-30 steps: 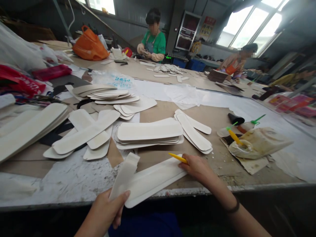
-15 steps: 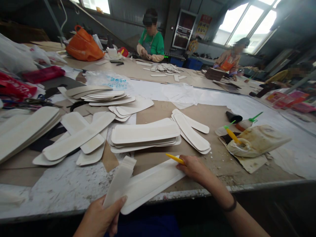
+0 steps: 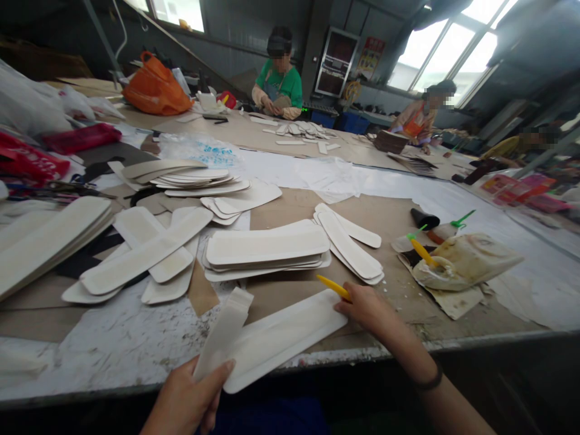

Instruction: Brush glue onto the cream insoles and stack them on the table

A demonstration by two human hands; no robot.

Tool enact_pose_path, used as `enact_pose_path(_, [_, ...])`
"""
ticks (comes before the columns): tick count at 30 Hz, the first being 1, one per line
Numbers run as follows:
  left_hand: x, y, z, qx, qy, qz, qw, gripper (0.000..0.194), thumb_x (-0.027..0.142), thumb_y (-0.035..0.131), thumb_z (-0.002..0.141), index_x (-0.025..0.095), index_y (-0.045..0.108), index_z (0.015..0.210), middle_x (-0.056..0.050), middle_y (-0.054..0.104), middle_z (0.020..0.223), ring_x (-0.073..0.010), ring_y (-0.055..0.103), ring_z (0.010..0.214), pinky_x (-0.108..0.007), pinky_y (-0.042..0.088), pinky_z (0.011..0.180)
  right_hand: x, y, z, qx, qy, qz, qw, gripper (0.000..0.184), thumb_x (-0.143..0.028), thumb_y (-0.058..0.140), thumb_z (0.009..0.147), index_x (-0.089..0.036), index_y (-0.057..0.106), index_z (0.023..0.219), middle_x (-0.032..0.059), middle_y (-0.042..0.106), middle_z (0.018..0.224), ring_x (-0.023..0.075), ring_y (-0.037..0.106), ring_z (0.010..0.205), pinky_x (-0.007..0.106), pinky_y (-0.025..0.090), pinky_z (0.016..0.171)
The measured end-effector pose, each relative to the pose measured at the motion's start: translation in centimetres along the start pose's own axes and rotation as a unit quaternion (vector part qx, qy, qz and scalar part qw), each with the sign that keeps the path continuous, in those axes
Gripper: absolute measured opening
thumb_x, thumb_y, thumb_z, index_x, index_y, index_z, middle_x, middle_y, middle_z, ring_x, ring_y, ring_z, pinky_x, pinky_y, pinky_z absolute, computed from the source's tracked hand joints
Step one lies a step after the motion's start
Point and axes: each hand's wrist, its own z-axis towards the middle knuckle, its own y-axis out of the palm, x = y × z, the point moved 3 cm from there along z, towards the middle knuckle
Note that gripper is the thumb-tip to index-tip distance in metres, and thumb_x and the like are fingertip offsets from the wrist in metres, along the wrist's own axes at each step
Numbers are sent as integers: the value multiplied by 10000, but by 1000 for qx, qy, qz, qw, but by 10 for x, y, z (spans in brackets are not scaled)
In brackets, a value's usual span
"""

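Note:
My left hand (image 3: pixel 193 386) is closed around several narrow off-white strips (image 3: pixel 226 326). Its thumb also presses on the near end of a long white panel (image 3: pixel 285 338) with rounded corners, which overhangs the table edge. At the panel's far right end is my right hand (image 3: pixel 362 308), its fingers wrapped round a yellow plastic tool (image 3: pixel 333 286) whose pointed end sticks out to the left. That hand's lower fingers meet the panel's corner; the tool's other end is hidden in the hand. Just beyond lies a stack of similar white panels (image 3: pixel 267 246).
More white pieces (image 3: pixel 149 251) lie crossed and piled on the left. At right, a cut-open glue-stained container (image 3: pixel 471 260) holds another yellow tool (image 3: pixel 421 249), near bottles with green nozzles (image 3: pixel 446 229). Co-workers (image 3: pixel 280 84) work across the table, beyond an orange bag (image 3: pixel 156 87).
My right hand has slid a little to the right with the yellow tool, towards the panel's far corner. My left hand keeps its hold on the strips and panel.

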Motion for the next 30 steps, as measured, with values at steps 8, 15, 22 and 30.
enact_pose_path(8, [-6, -3, 4, -29, -7, -20, 999, 422, 529, 626, 526, 216, 395, 360, 31, 380, 233, -114, 352, 244, -241, 286, 337, 10, 5, -6, 6, 2, 143, 990, 273, -348, 366, 840, -159, 537, 742, 20, 571, 582, 147, 553, 559, 229, 390, 520])
enact_pose_path(15, [-13, -14, 6, -85, -61, -87, 991, 475, 534, 677, 526, 189, 407, 343, 25, 385, 286, -90, 344, 302, -219, 250, 366, 12, 11, -22, -42, 5, 346, 937, 230, -416, 459, 751, -192, 435, 704, -99, 350, 444, 74, 356, 376, 188, 295, 377])
enact_pose_path(22, [-4, -37, 9, -102, -23, -66, 992, 467, 530, 686, 571, 165, 433, 427, 46, 401, 352, -69, 319, 375, -186, 229, 400, 3, 9, -48, -94, -5, 358, 929, 266, -440, 488, 729, -201, 417, 638, -87, 325, 469, 64, 301, 410, 198, 221, 391])
enact_pose_path(30, [9, -40, 0, -126, -34, -98, 987, 281, 374, 635, 714, 99, 598, 757, -42, 627, 555, -102, 510, 491, -170, 386, 455, -2, 14, -60, -89, -20, 376, 922, 313, -498, 460, 740, -200, 412, 657, -92, 357, 421, 58, 309, 365, 192, 212, 377])
